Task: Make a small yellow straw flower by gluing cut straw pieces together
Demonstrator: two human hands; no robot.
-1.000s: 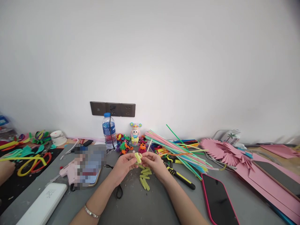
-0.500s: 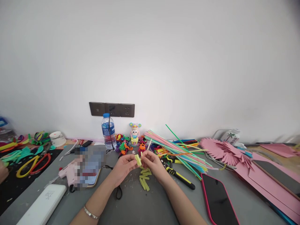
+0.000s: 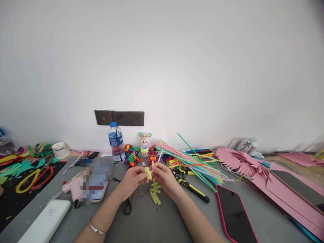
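My left hand pinches a pale yellow-green fuzzy bundle, which looks like folded pipe cleaner. Meeting it from the other side, my right hand has its fingers closed around a thin end of similar pale yellow fuzzy strip. Whether that strip joins the bundle cannot be made out. Just below my hands lie several short yellow-green fuzzy pieces on the grey mat. A pale stick rises behind my right fingers; its lower end is hidden.
Yellow-and-black pliers, a pink-cased phone and a bundle of colored pipe cleaners are at right. A small figurine and water bottle stand behind. A pink glue gun and white power bank lie left.
The view has shifted slightly. Between my fingers the yellow bundle and strip have turned a little. At the far left edge, another person's hand has mostly left the view.
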